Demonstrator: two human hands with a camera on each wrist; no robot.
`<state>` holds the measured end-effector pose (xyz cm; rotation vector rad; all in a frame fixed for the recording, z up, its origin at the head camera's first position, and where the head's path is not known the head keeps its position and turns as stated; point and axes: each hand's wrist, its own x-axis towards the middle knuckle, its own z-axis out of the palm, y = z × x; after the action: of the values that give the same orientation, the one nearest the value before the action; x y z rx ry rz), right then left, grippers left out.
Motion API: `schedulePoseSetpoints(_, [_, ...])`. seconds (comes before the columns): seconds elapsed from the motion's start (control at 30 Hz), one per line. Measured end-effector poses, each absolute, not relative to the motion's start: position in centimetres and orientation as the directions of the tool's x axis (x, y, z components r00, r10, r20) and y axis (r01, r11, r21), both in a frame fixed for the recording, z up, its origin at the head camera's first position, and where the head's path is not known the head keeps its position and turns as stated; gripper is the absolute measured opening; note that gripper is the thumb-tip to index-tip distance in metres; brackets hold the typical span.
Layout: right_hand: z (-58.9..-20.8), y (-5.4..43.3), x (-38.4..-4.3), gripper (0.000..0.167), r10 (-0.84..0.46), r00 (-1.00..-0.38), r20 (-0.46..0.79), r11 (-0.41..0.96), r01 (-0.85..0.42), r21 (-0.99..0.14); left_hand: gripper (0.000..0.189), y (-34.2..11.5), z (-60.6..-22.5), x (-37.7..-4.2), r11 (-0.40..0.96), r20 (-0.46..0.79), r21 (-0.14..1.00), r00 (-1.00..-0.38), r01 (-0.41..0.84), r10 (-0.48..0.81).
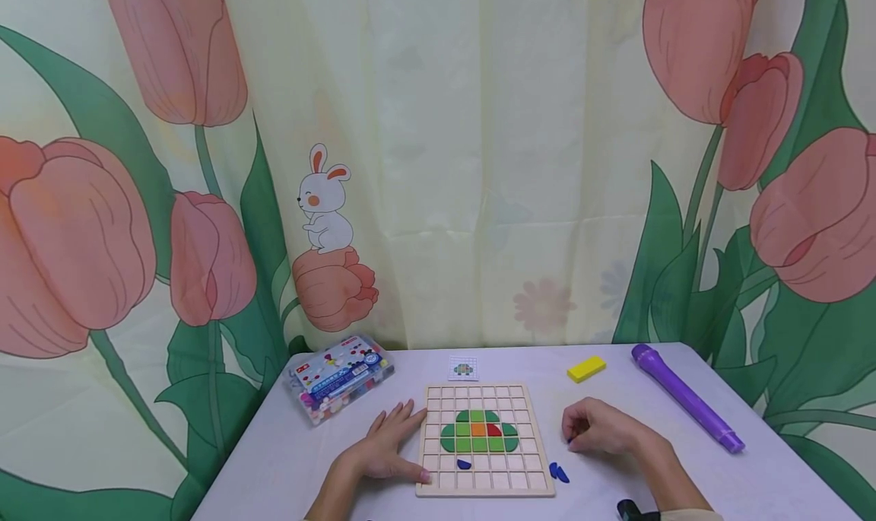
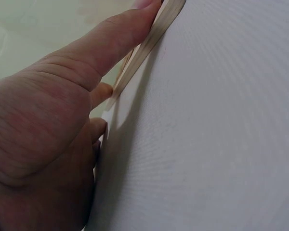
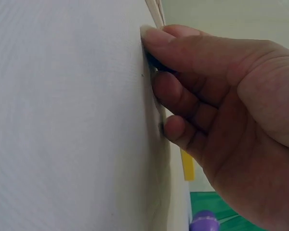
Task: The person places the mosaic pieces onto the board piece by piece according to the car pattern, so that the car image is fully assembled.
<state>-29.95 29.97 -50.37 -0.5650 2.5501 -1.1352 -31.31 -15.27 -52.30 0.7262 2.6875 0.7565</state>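
Observation:
A wooden grid board lies on the white table, with green, orange and red tiles forming a rounded shape on it. One blue piece sits in a lower square of the grid. My left hand rests with spread fingers along the board's left edge, its thumb on the lower corner. To the right of the board, my right hand pinches a small blue piece between thumb and fingers, close to the tabletop. Two more blue pieces lie just off the board's lower right corner.
A small pattern card lies behind the board. At the back left stands a clear plastic case of colourful parts. A yellow block and a purple microphone-like stick lie to the right. A black object shows near the right wrist.

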Motion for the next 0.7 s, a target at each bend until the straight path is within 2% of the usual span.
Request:
schedulePoseSetpoints(0.37, [-49.8, 29.2, -30.0, 0.010, -0.413, -0.910, -0.045, 0.610, -0.239, -0.756, 0.114, -15.2, -52.4, -31.5, 0.745, -0.109, 0.536, -0.843, 0.396, 0.526])
schedulePoseSetpoints(0.7, [-49.1, 27.3, -30.0, 0.017, -0.400, -0.915, 0.053, 0.494, -0.263, -0.829, 0.113, -15.3, -52.6, -31.7, 0.755, -0.120, 0.526, -0.845, 0.391, 0.521])
